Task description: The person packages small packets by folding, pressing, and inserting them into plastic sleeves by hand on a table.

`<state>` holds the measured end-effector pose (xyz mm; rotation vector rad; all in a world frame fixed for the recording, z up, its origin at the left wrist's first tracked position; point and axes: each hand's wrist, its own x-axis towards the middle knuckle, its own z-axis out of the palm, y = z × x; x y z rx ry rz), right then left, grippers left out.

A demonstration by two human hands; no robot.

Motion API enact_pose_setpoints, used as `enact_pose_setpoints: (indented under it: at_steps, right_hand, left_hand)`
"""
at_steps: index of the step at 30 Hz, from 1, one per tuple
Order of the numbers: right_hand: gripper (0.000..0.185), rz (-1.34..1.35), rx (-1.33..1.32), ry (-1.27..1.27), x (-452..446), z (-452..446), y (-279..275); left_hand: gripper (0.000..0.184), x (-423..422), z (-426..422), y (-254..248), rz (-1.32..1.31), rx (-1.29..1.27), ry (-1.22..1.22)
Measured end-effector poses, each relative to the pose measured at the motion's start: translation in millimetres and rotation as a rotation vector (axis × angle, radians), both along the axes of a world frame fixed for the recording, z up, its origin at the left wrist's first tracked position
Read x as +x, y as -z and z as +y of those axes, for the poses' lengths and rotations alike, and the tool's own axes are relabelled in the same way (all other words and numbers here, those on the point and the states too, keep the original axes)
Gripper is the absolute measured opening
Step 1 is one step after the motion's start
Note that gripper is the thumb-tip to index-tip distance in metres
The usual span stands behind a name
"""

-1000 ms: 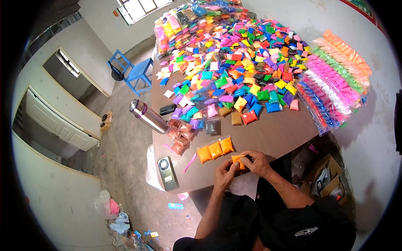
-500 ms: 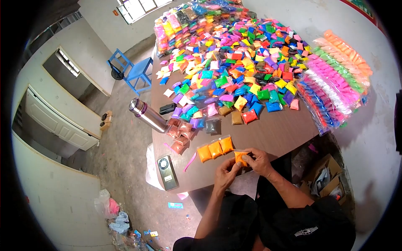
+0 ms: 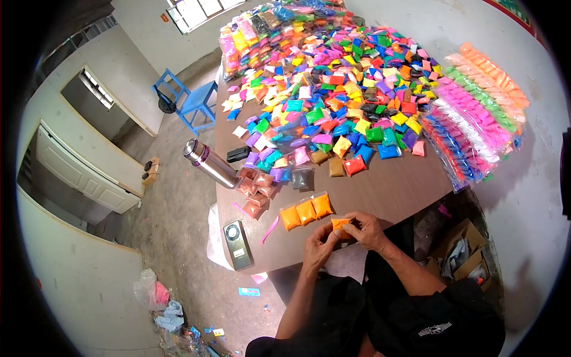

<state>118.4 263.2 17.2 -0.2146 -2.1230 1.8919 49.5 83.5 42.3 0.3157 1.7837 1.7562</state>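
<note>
Between my two hands, at the table's near edge, is a small orange packet. My left hand pinches its left side with thumb and fingers. On its right side my right hand grips it, with the thumb across its front. Three orange packets in a joined row lie flat on the brown table just beyond my left hand. A pink strip lies to their left. Brownish-red packets and a dark grey packet rest farther back.
A large heap of colourful packets covers the table's back. Long bagged rows lie at the right. A steel flask, a black case and a dark green device stand or lie left. A blue chair is beyond.
The orange packet first tilted up and showed more of its face, then went lower between my thumbs. My fingers shifted slightly around it. The other packets stayed where they were.
</note>
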Motion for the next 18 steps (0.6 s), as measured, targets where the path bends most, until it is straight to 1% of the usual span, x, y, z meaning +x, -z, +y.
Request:
enact_pose_setpoints:
  at_steps: [2,4,7,9,11,13,15,18]
  right_hand:
    - [0.024,0.006,0.137,-0.015,1,1,-3]
    - [0.023,0.023,0.146,-0.027,1,2,-2]
    - [0.022,0.033,0.162,-0.044,0,3,-2]
    - [0.021,0.025,0.169,-0.047,0,4,-3]
    - [0.019,0.004,0.180,-0.026,0,3,-5]
    - [0.019,-0.015,0.146,-0.026,1,2,-9]
    - [0.018,-0.032,0.113,-0.027,1,2,-10]
    - [0.018,-0.032,0.113,-0.040,1,2,-5]
  left_hand:
    - [0.037,0,0,4,-0.004,0.008,0.000]
    - [0.037,0,-1,6,-0.007,0.018,-0.001]
    - [0.036,-1,-2,12,0.056,-0.015,-0.001]
    - [0.036,-1,-3,20,0.175,-0.009,-0.002]
    - [0.036,0,-4,21,0.149,-0.009,-0.003]
    - [0.036,2,-2,8,0.124,-0.008,-0.004]
    - [0.036,3,-1,-4,0.091,-0.060,-0.011]
    - [0.036,0,-1,-4,0.056,-0.089,-0.029]
